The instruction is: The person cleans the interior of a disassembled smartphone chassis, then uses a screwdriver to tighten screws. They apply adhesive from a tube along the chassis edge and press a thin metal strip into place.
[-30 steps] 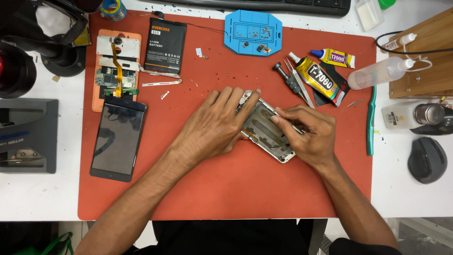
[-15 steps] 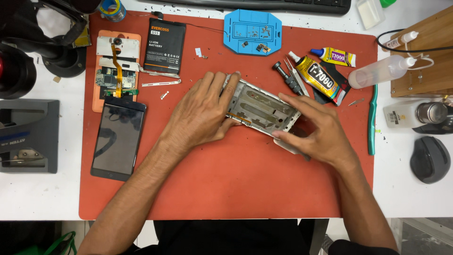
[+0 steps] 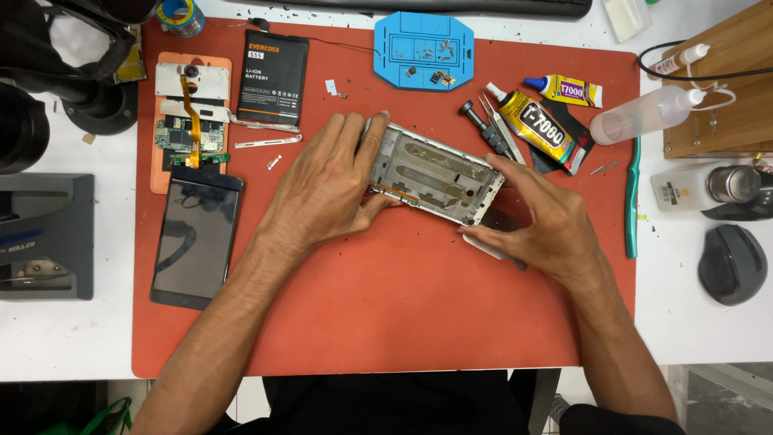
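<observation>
Silver phone frame (image 3: pixel 435 173) between both hands, left hand (image 3: pixel 326 189) gripping its left end, right hand (image 3: pixel 539 221) pinching its right corner

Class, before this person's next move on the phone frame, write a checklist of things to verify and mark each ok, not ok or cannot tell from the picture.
1. Both hands on the phone frame: ok; left hand holds one end, right hand the other.
2. Frame over the red mat: ok.
3. Black screen panel lies apart from the hands: ok.
4. Glue tube capped: cannot tell.
5. Tweezers within reach: ok, just beyond the right hand.
6. Loose screws kept in the blue tray: cannot tell; small bits also lie on the mat.
</observation>
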